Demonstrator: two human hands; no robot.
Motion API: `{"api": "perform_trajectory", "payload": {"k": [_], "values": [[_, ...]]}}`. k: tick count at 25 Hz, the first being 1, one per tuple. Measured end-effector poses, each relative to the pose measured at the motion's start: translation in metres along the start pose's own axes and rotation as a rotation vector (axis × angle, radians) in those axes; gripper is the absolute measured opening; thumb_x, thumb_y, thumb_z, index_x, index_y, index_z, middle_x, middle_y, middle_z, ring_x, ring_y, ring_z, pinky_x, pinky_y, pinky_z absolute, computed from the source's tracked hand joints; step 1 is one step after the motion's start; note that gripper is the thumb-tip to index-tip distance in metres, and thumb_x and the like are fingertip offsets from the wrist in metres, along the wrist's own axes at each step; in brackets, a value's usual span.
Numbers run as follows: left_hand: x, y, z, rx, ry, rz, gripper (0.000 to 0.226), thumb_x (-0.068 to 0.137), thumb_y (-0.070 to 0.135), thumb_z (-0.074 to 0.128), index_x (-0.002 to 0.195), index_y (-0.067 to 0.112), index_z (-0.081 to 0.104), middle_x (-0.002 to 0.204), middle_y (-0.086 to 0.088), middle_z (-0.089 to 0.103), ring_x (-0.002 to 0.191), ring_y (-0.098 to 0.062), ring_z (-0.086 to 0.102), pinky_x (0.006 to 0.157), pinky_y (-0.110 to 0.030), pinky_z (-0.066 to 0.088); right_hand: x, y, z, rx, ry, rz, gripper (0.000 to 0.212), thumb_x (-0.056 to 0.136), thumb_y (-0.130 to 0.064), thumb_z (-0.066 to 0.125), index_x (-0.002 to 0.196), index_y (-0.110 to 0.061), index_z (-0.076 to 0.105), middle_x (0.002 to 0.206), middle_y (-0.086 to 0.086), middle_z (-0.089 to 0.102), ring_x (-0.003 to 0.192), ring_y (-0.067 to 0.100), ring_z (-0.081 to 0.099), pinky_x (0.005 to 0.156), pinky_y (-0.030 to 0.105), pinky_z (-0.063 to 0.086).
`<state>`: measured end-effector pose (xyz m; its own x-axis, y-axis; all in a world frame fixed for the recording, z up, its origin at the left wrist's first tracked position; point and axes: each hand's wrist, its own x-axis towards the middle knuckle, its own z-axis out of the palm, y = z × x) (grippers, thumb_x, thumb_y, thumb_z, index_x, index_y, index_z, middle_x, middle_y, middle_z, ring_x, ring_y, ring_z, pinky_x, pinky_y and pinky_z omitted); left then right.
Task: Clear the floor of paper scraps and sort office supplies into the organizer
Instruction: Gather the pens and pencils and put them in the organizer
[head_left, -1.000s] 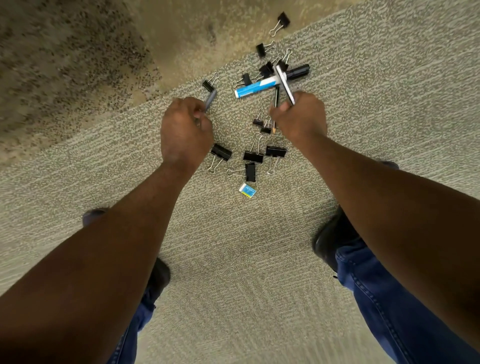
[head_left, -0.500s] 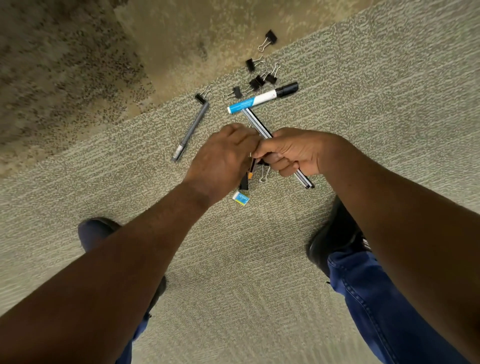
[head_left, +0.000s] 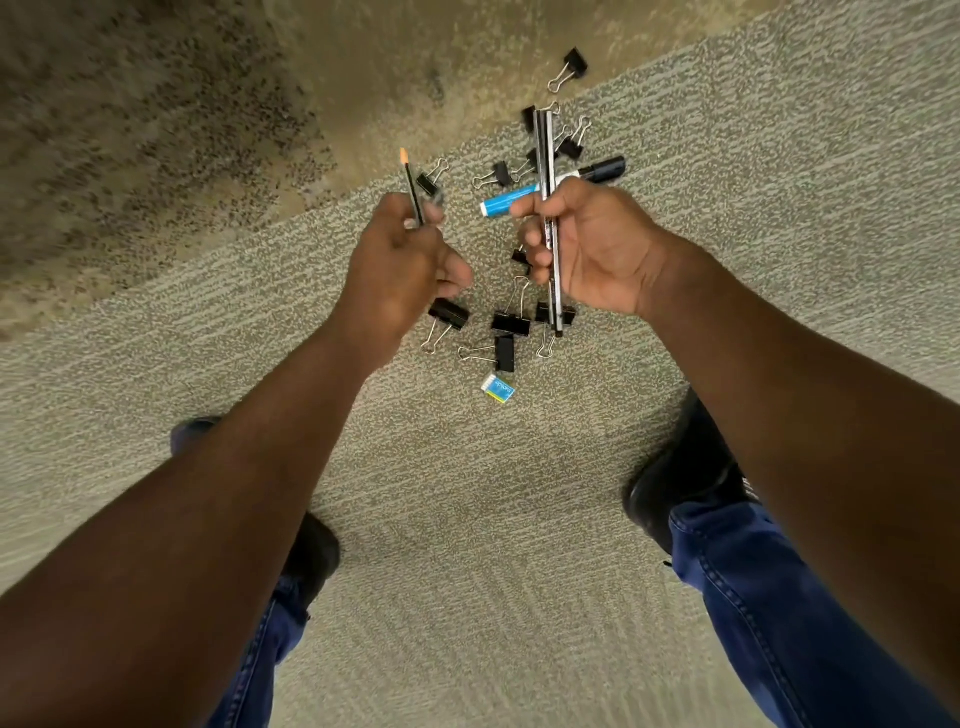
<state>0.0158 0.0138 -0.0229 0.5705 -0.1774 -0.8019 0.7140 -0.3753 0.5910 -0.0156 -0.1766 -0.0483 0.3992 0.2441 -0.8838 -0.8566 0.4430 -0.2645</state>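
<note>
My left hand (head_left: 402, 270) grips a thin black pencil with an orange tip (head_left: 411, 183), which points away from me. A blurred grey pen end (head_left: 435, 203) shows beside its fingers; I cannot tell whether the hand holds it. My right hand (head_left: 587, 249) grips two black-and-silver pens (head_left: 544, 150) held side by side, pointing away. Both hands hover above the carpet. Below them lie several black binder clips (head_left: 511, 323), a blue-and-white marker with a black cap (head_left: 511, 197) and a small blue-and-yellow box (head_left: 498, 388).
More binder clips (head_left: 571, 67) lie farther off, near where the ribbed carpet (head_left: 467, 519) meets a speckled floor (head_left: 156, 130). My two dark shoes (head_left: 685, 483) and blue trouser legs stand just behind the pile.
My hands were together half a second ago and have moved apart. The left hand now holds the orange-tipped pencil and has gone left to where the grey pen lay. The right hand turned its pens upright.
</note>
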Motion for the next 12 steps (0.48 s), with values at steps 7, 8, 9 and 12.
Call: {"api": "perform_trajectory", "payload": {"k": [7, 8, 9, 12], "values": [[0.016, 0.015, 0.019, 0.097, -0.028, -0.128, 0.029, 0.095, 0.042, 0.039, 0.093, 0.019, 0.056, 0.059, 0.013, 0.048, 0.055, -0.007, 0.042, 0.057, -0.026, 0.035, -0.001, 0.009, 0.052, -0.024, 0.13, -0.152, 0.022, 0.1, -0.009, 0.045, 0.12, -0.005, 0.055, 0.113, 0.015, 0.064, 0.101, 0.025, 0.062, 0.092, 0.035, 0.053], [0.017, 0.013, 0.021, 0.147, -0.044, -0.103, 0.038, 0.096, 0.051, 0.039, 0.101, 0.019, 0.058, 0.067, 0.012, 0.055, 0.059, -0.007, 0.05, 0.057, -0.026, 0.04, 0.0, 0.012, 0.061, -0.165, 0.144, -0.174, 0.027, 0.102, -0.012, 0.043, 0.127, -0.009, 0.052, 0.118, 0.014, 0.063, 0.105, 0.025, 0.062, 0.094, 0.038, 0.054], [0.019, 0.01, 0.023, 0.15, -0.028, -0.092, 0.04, 0.096, 0.053, 0.04, 0.102, 0.019, 0.06, 0.075, 0.008, 0.061, 0.065, -0.01, 0.057, 0.058, -0.028, 0.044, 0.0, 0.016, 0.07, -0.316, 0.142, -0.198, 0.033, 0.102, -0.012, 0.04, 0.134, -0.012, 0.046, 0.122, 0.012, 0.061, 0.11, 0.024, 0.061, 0.095, 0.041, 0.053], [0.026, 0.004, 0.016, 0.035, 0.162, -0.121, 0.04, 0.1, 0.04, 0.041, 0.079, 0.015, 0.064, 0.076, -0.005, 0.065, 0.075, -0.021, 0.063, 0.07, -0.037, 0.049, -0.001, 0.023, 0.084, -0.445, -0.087, -0.16, 0.064, 0.095, 0.005, 0.037, 0.151, -0.019, 0.019, 0.149, 0.009, 0.039, 0.135, 0.018, 0.04, 0.113, 0.041, 0.036]]}}
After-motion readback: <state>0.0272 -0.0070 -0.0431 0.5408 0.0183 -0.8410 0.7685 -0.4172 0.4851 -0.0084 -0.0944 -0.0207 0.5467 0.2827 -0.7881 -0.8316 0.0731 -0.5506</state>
